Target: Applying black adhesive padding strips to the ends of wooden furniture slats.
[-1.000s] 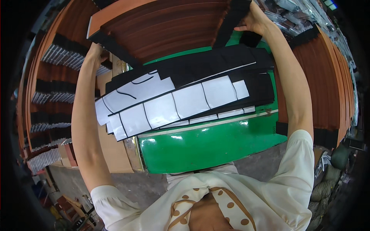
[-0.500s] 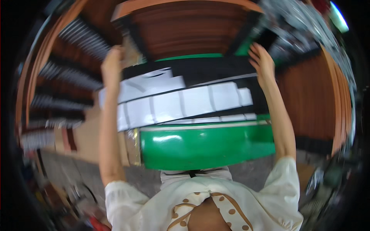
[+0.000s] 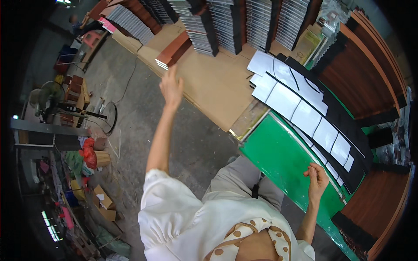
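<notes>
My left hand [image 3: 172, 88] reaches out at the end of a small stack of reddish-brown strips [image 3: 174, 50] lying on the cardboard-covered bench. Its fingers point at the stack's near end and look apart; whether they touch it I cannot tell. Over the green tabletop [image 3: 276, 158] my right hand [image 3: 318, 182] hovers with fingers curled in and nothing visible in them. Beyond it lie white sheets [image 3: 305, 117] with dark dividing lines, overlapping on black sheet material [image 3: 342, 115].
Tall stacks of panels with silvery edges [image 3: 226, 26] line the back of the cardboard bench [image 3: 213, 87]. Brown panels [image 3: 363, 74] stand at the right. A fan [image 3: 48, 98] and an open carton [image 3: 104, 202] are on the left; a person [image 3: 77, 27] sits far off.
The view has swung left toward the cardboard bench. My left hand has moved to the small brown stack. My right hand has drawn back over the green tabletop, its fingers now curled.
</notes>
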Tool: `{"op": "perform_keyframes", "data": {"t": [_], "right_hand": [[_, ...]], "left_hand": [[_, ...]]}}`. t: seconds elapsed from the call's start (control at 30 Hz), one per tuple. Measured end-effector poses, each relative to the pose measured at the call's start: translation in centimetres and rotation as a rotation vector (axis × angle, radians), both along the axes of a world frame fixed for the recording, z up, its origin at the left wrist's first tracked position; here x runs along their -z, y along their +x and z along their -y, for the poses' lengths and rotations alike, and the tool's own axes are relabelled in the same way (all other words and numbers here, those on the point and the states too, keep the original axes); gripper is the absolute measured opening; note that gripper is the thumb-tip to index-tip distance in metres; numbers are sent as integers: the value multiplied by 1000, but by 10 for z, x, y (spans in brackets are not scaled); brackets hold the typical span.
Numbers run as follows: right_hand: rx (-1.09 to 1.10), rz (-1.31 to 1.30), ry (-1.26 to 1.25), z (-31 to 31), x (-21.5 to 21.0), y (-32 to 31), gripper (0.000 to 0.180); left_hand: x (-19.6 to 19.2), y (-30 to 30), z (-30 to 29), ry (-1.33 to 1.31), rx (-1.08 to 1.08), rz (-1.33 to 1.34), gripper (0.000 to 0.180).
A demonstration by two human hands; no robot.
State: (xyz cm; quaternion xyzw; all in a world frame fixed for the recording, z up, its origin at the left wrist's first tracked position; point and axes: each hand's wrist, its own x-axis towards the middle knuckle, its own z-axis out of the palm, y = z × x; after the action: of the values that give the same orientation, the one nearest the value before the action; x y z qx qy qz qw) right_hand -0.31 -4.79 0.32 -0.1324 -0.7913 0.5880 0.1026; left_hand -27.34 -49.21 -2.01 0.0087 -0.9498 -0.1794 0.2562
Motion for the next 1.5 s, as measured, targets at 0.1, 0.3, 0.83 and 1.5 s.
{"op": "perform_keyframes", "data": {"t": [0.1,0.3,0.83,1.5], "right_hand": [[8,23,78,10,-2,8,16],[32,56,118,34,2,30,15],[-218,36,100,92,-10,4,12],[24,-384,966,0,-3,43,25]], "left_hand": [[-5,-64,49,-108,-112,178,61],[14,-129,98,-184,-118,424,92],[-10,106,162,1209,32,465,54],[-44,159,-222,537,1030,1108,41]]}}
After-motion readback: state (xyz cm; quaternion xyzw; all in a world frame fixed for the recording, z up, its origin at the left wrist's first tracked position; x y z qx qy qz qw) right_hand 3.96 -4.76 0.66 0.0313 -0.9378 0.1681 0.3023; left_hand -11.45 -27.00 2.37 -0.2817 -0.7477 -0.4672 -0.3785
